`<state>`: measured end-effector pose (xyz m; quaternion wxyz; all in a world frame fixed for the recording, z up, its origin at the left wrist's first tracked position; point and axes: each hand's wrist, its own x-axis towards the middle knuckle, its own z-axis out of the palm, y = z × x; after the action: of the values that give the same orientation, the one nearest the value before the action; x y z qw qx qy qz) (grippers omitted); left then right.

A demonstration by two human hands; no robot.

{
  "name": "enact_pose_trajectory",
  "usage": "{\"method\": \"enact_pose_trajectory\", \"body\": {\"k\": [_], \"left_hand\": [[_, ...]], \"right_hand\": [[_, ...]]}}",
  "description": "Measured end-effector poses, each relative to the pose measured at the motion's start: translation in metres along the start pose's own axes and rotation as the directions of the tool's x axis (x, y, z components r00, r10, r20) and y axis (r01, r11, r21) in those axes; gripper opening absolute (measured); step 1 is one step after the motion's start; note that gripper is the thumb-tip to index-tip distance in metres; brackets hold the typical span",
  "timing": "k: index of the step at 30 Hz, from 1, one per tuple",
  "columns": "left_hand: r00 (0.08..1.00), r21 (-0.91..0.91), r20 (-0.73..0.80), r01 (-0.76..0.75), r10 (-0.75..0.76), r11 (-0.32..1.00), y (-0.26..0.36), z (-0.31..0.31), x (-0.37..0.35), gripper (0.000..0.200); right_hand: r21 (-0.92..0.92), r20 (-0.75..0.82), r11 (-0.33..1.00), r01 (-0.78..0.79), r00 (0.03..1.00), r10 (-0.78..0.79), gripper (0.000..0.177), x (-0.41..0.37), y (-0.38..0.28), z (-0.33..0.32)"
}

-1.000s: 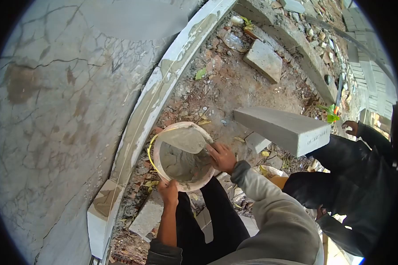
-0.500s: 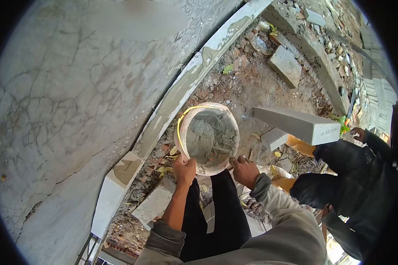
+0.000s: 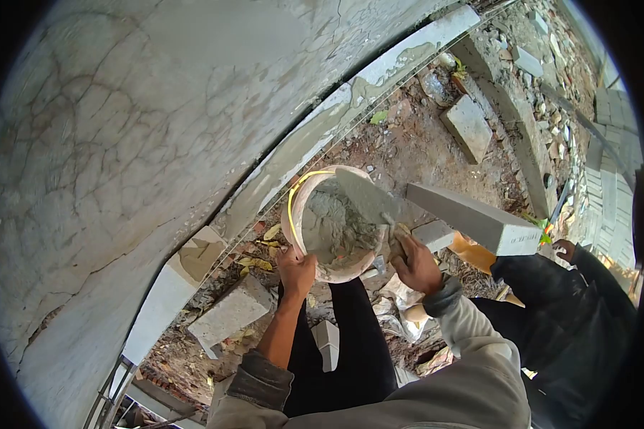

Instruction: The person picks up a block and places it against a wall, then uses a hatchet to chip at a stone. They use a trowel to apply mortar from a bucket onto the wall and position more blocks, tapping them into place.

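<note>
A round bucket [image 3: 291, 227] with a yellow handle stands in front of my legs, with wet grey mortar [image 3: 330, 220] inside. My left hand [image 3: 297, 272] is closed on its near left rim. In my right hand [image 3: 416, 263], the fingers are wrapped round the handle of a trowel [image 3: 367, 194]. The mortar-smeared blade lies over the right side of the bucket's mouth and covers part of the far rim. Just right of the bucket, a long grey block [image 3: 472, 214] slants toward the co-worker.
A low block course [image 3: 279, 175] topped with mortar runs along the cracked wall [image 3: 122, 143]. Loose blocks [image 3: 469, 129] and rubble lie on the dirt. At the right, a co-worker [image 3: 565, 307] in dark clothes is close to the long block.
My right hand has moved slightly right, and the trowel blade now shows above the mortar. My left hand stays on the rim. The view has shifted a little.
</note>
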<state>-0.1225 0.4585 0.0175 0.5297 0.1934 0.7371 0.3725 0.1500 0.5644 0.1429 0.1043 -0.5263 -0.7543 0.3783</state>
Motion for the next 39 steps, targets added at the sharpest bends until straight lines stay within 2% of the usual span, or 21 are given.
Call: {"method": "enact_pose_trajectory", "body": {"k": [1,2,4,7,9,11,12,15,20,22,23,24,25,26,27,28,30,33,37,38,39], "left_hand": [[1.0,0.022,0.009,-0.004,0.003,1.0,0.001,0.0,0.0,0.011],[1.0,0.045,0.018,-0.008,0.007,0.999,0.002,0.0,0.0,0.014],[1.0,0.07,0.008,-0.027,0.027,0.997,0.002,-0.001,-0.003,0.018],[0.996,0.065,-0.045,-0.079,0.082,0.995,-0.014,-0.007,-0.009,0.021],[0.998,0.031,-0.058,-0.023,0.025,0.999,0.002,-0.007,-0.011,0.022],[0.99,-0.027,-0.049,0.133,-0.134,0.991,0.026,-0.01,-0.025,0.022],[0.993,-0.013,-0.06,0.098,-0.098,0.995,0.019,-0.011,-0.023,0.021],[0.995,0.02,-0.084,0.057,-0.055,0.998,0.0,-0.016,-0.023,0.02],[0.99,0.029,-0.092,0.111,-0.108,0.993,-0.015,-0.022,-0.021,0.02],[0.994,0.042,-0.093,0.063,-0.059,0.997,-0.001,-0.018,-0.022,0.02],[0.994,0.056,-0.102,0.044,-0.038,0.997,0.008,-0.018,-0.024,0.021],[0.995,0.065,-0.084,0.05,-0.044,0.997,0.016,-0.018,-0.024,0.021],[0.996,0.071,-0.069,0.059,-0.054,0.996,0.024,-0.015,-0.025,0.022],[0.995,0.076,-0.064,0.077,-0.072,0.994,0.031,-0.012,-0.03,0.022],[0.996,0.186,-0.08,0.06,-0.046,0.981,0.043,-0.01,-0.035,0.023],[0.991,0.228,-0.071,-0.091,0.109,0.97,0.021,-0.008,-0.03,0.023],[0.995,0.213,-0.04,-0.079,0.089,0.974,0.034,-0.003,-0.037,0.023],[0.993,0.19,-0.027,-0.109,0.116,0.976,0.068,0.007,-0.037,0.017],[0.997,0.148,-0.003,-0.072,0.073,0.986,0.089,0.015,-0.041,0.017],[1.0,0.168,0.025,0.003,-0.007,0.986,0.092,0.016,-0.042,0.019],[0.999,0.182,0.003,-0.049,0.049,0.982,0.095,0.017,-0.044,0.019]], "right_hand": [[0.232,0.125,0.957,-0.176,0.981,0.15,0.036,0.019,-0.007,-0.021],[0.426,0.277,0.83,-0.361,0.925,0.26,0.035,0.039,-0.015,-0.039],[0.645,0.311,0.638,-0.421,0.907,0.285,0.028,0.084,-0.016,-0.055],[0.634,0.403,0.595,-0.493,0.868,0.289,0.033,0.139,-0.006,-0.067],[0.579,0.452,0.623,-0.526,0.843,0.291,0.031,0.164,0.007,-0.067],[0.595,0.463,0.565,-0.572,0.818,0.341,0.027,0.176,0.006,-0.078],[0.6,0.47,0.536,-0.594,0.804,0.366,0.025,0.179,0.004,-0.082],[0.702,0.327,0.525,-0.482,0.872,0.363,0.023,0.176,0.011,-0.08],[0.581,0.429,0.685,-0.439,0.881,0.201,0.02,0.088,-0.002,-0.067],[0.491,0.494,0.721,-0.489,0.838,0.232,0.021,0.053,-0.01,-0.058],[0.264,0.454,0.895,-0.36,0.865,0.214,0.021,0.039,-0.01,-0.05],[0.012,0.418,0.98,-0.198,0.891,0.175,0.021,0.028,-0.009,-0.042],[-0.245,0.397,0.969,-0.02,0.91,0.119,0.022,0.022,-0.009,-0.034],[-0.307,0.459,0.949,-0.07,0.862,0.212,0.025,0.025,-0.015,-0.026],[-0.355,0.446,0.935,-0.029,0.874,0.196,0.026,0.024,-0.011,-0.008],[-0.405,0.421,0.914,0.007,0.889,0.179,0.027,0.022,0.003,0.019],[-0.541,0.361,0.837,0.078,0.921,0.147,0.03,0.012,0.029,0.068],[-0.501,0.515,0.859,0.102,0.833,0.201,0.028,0.01,0.031,0.088],[-0.257,0.733,0.961,0.107,0.669,0.121,0.032,0.022,0.014,0.052],[-0.134,0.73,0.991,0.008,0.677,0.094,0.034,0.022,0.018,0.044],[-0.009,0.719,0.996,-0.092,0.692,0.07,0.037,0.021,0.025,0.034]]}}
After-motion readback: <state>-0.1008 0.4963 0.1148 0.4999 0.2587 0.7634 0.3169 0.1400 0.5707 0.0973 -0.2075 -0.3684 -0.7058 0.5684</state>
